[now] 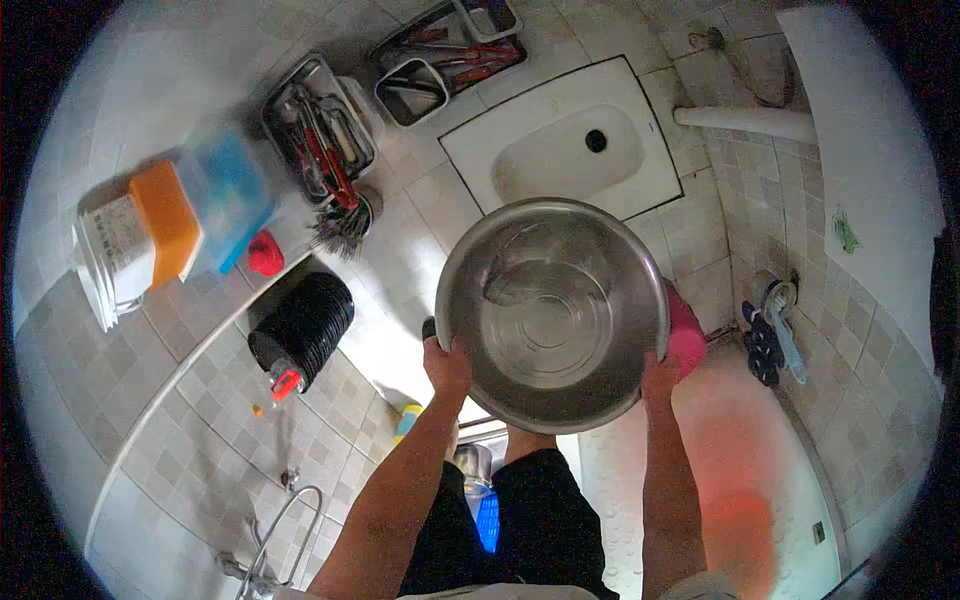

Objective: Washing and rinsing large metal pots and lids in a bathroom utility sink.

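Observation:
A large round stainless steel basin (551,319) hangs in front of me, its open top facing up. My left hand (448,369) grips the rim at the lower left, thumb over the edge. On the opposite side my right hand (661,376) holds the rim at the lower right. A little water may lie in the basin, but glare makes this hard to tell. Behind its right side a pink object (684,330) is partly hidden. Beyond the far rim lies a white squat toilet (566,150) set in the tiled floor.
Trays of tools (319,135) stand at the upper left, near a wire brush (345,225). An orange container (165,221), a blue plastic box (229,195) and a black ribbed cylinder (304,330) are at left. Below hangs a shower hose (300,525). A white pipe (742,122) juts out right.

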`<state>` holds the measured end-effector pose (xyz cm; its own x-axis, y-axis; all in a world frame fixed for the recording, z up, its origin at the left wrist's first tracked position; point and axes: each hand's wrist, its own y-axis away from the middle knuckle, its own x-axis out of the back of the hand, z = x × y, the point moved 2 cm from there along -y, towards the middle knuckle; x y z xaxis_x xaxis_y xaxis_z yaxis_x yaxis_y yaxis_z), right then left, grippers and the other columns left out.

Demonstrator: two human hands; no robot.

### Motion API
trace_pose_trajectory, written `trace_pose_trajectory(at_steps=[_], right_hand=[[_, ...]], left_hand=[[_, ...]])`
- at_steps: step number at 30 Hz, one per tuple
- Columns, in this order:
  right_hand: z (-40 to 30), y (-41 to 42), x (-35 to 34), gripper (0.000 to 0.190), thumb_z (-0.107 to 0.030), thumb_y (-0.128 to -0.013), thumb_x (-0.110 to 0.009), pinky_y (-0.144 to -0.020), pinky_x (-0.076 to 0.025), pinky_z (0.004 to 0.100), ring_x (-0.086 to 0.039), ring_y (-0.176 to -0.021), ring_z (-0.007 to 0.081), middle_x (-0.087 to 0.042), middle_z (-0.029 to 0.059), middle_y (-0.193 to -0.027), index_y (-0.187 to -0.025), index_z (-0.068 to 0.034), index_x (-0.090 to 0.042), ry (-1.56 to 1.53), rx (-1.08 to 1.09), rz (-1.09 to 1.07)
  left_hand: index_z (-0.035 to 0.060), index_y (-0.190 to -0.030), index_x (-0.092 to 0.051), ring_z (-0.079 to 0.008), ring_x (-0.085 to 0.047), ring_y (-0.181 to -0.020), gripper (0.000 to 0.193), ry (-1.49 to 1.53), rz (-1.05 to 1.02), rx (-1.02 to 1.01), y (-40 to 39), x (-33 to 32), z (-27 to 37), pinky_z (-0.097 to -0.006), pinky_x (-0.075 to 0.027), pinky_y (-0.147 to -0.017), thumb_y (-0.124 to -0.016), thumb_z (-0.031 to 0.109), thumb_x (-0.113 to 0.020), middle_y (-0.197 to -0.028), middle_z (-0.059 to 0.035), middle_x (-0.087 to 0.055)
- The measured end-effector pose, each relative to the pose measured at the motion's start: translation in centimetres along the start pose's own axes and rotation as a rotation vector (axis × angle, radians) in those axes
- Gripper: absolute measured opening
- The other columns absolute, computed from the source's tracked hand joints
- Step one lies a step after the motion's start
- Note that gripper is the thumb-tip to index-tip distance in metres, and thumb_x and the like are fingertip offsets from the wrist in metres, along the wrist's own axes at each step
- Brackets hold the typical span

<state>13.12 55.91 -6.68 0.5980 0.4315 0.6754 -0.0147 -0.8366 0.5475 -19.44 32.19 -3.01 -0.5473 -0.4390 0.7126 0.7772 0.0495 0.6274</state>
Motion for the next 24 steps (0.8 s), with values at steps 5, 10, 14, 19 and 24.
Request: trace_pose_trajectory(at_steps=[5,10,14,19,24], right_hand=[[-5.5,-0.9,-1.3,0.034,-0.023,-0.08,-0.06,-0.077,-0.045,0.0419,-0.06,-0.084,0.0299,-0.062,0.0167,-0.088,-0.098,0.007,-0.058,0.274,0.086,-0.055],[-9.8,-1.4,-1.8,0.031,-0.022,-0.083,-0.058,-0.075,-0.045,0.0413,-0.06,-0.083,0.0305,-0.062,0.0182,-0.09,-0.096,0.006,-0.057,0.314,0.109,-0.206],[-11.9,-0.8,-2.0,0.032,-0.022,-0.083,-0.057,-0.074,-0.044,0.0404,-0.058,-0.082,0.0304,-0.061,0.0187,-0.091,-0.098,0.006,-0.056,0.429,0.22,-0.186],[-15.1,1.3,-3.5,0.033,-0.021,-0.083,-0.057,-0.075,-0.044,0.0403,-0.058,-0.081,0.0308,-0.06,0.0188,-0.089,-0.099,0.007,-0.056,0.565,0.254,-0.239],[-13.1,-0.9,-3.9,0.033,-0.022,-0.084,-0.057,-0.075,-0.044,0.0412,-0.058,-0.08,0.0309,-0.06,0.0194,-0.088,-0.099,0.008,-0.056,0.676,0.576,-0.125]], left_hand=[[-0.0051,-0.091,-0.056,-0.0387,-0.06,-0.083,0.031,0.01,0.057,0.092,1.2,1.2,-3.1,-0.0442,-0.046,-0.077,-0.077,0.023,-0.061,-0.087,-0.0225,-0.061],[-0.0065,-0.088,-0.056,-0.0371,-0.06,-0.077,0.035,0.086,0.157,0.153,3.2,1.7,-4.4,-0.045,-0.047,-0.073,-0.079,0.026,-0.064,-0.08,-0.0222,-0.061],[-0.007,-0.091,-0.055,-0.0388,-0.061,-0.077,0.034,0.182,0.121,0.278,3.3,1.6,-5.8,-0.0433,-0.048,-0.07,-0.08,0.024,-0.064,-0.082,-0.023,-0.062],[-0.0069,-0.091,-0.055,-0.0393,-0.062,-0.079,0.034,0.169,0.137,0.279,3.7,3.0,-8.7,-0.0442,-0.049,-0.07,-0.079,0.023,-0.065,-0.082,-0.0242,-0.062],[-0.007,-0.091,-0.055,-0.0406,-0.061,-0.083,0.034,0.312,0.122,0.381,4.8,2.4,-11.2,-0.0452,-0.048,-0.073,-0.079,0.023,-0.065,-0.086,-0.0261,-0.061]])
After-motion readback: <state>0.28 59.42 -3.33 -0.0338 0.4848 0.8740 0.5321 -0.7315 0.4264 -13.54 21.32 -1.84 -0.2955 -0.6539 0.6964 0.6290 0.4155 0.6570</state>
